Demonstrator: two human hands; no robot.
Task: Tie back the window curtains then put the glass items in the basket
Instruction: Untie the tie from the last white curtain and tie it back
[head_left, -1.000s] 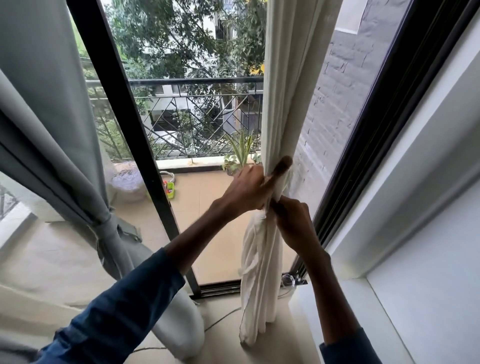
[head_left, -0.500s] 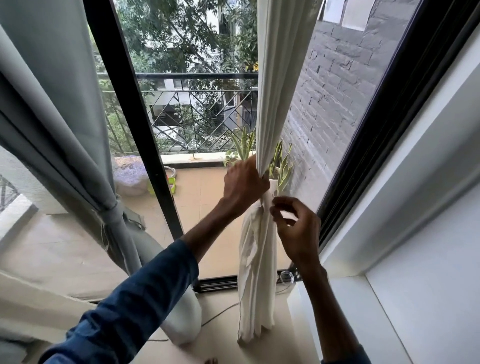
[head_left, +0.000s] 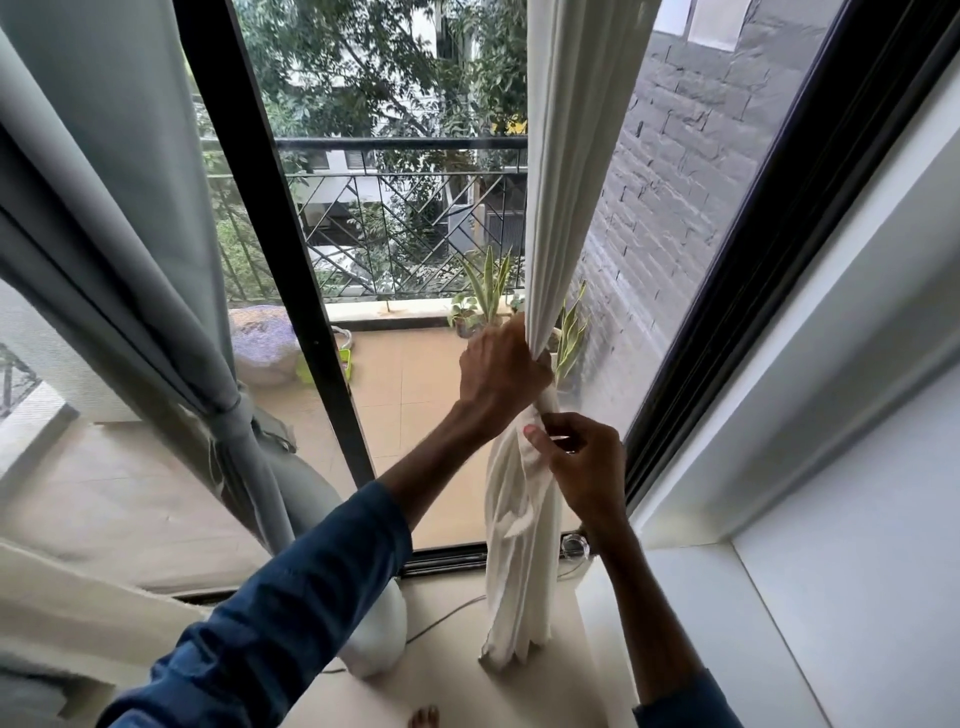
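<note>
Head view: left hand (head_left: 501, 374) grasps white curtain (head_left: 519, 571); right hand (head_left: 584, 467) pinches its fabric; tied grey curtain (head_left: 130, 208) at left

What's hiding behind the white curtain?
Outside, spiky green plants peek out on both sides of the white curtain, by a grey brick wall. Whatever stands straight behind is covered by the curtain and the left hand.

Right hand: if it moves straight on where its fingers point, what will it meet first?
The white curtain: the right hand points left at its gathered part, just under the left hand that grips it, and its thumb seems to touch it.
</note>
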